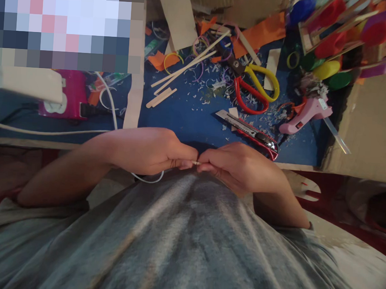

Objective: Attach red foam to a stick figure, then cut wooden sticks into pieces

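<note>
My left hand [159,153] and my right hand [234,166] meet close to my body, at the front edge of the table. Both are closed in a pinch, fingertips almost touching. Between them shows the short end of a thin pale stick [195,163]; the rest of it is covered by my fingers. A box cutter [249,132] with a red and black body lies just beyond my right hand, its blade out to the left. Farther back, several thin wooden sticks [184,67] and two short cut pieces [161,98] rest on the blue tabletop [184,115].
Scissors [253,85] with red and yellow handles lie among paper shreds. A pink glue gun [307,114] is at the right, near a holder of coloured markers [336,40] and cardboard [373,129]. At the left, a white cable [50,131] runs by a pink power strip [71,95].
</note>
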The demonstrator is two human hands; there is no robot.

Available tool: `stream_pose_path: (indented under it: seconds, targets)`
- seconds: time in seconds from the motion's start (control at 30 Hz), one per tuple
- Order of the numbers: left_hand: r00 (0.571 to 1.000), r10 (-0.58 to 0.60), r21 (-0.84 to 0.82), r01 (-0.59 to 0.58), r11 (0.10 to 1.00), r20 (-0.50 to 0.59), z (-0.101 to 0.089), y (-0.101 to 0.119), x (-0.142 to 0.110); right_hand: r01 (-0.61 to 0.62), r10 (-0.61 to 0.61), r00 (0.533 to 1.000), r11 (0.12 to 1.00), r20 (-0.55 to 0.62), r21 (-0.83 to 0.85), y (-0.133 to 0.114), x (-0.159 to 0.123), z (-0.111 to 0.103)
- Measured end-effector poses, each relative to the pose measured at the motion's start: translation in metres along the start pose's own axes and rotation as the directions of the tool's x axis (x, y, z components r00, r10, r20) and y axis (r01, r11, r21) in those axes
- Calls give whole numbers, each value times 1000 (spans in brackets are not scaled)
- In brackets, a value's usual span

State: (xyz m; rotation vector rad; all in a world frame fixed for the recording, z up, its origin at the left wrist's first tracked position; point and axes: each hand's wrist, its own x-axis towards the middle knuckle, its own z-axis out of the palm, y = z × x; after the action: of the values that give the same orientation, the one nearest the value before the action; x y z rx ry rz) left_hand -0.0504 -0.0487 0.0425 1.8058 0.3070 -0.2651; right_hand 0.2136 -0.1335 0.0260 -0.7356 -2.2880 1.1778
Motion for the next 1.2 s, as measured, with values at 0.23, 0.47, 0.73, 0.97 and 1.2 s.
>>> stream_pose_path:
  seconds: [0.23, 0.47, 0.73, 0.97, 1.2]
  targets:
    - [992, -82, 75, 89, 993, -92, 5, 11, -2, -88, 88, 996, 994, -7, -64, -5, -1, -2]
    - [971, -176, 185, 205, 961, -163, 9, 24, 0, -131, 133, 991, 975, -3, -181, -8, 1, -5]
    - [949, -166, 305, 247, 920, -269, 15, 31, 1, -182, 165, 983, 921, -78, -345, -13, -1, -1]
    - [912, -26, 551, 270, 789, -409, 32, 29, 0, -206, 154, 976, 887, -156, -413, -13, -3, 4]
    - [911, -57, 639, 330, 695, -408, 33, 32, -1, -198, 155, 976, 930, -155, -310, -9, 0, 2]
